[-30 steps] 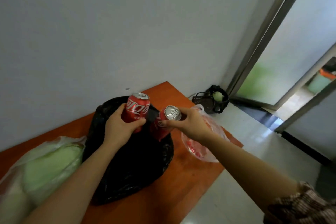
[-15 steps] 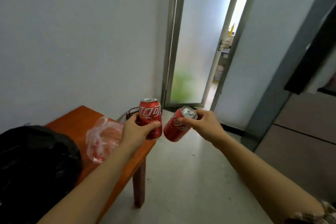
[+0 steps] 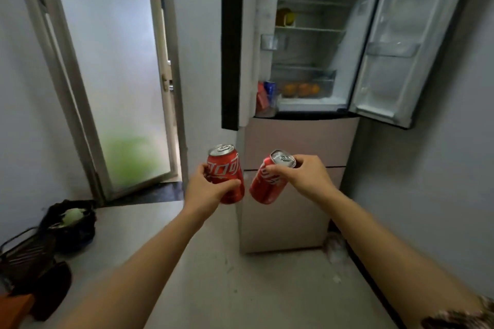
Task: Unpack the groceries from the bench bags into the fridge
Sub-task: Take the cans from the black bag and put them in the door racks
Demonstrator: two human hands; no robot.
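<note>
left hand (image 3: 204, 191) grips upright can (image 3: 226, 172) | right hand (image 3: 307, 177) grips tilted can (image 3: 268, 181) | fridge (image 3: 299, 141) open

Left can (image 3: 226, 172): red soft-drink can, white lettering, silver top with tab in place. Held upright in the left grip (image 3: 207, 189), fingers and thumb wrapped round its lower body.

Right can (image 3: 267, 181): same red make, tab in place. Tilted, top leaning toward the right grip (image 3: 307, 176), which pinches it near the rim. Its base sits just beside the left can; contact cannot be confirmed.

Fridge (image 3: 294, 141): stands beyond and above both grips. Both upper doors are swung open and the lower drawer fronts are closed. Orange fruit (image 3: 302, 89) lies in the bottom crisper.
</note>
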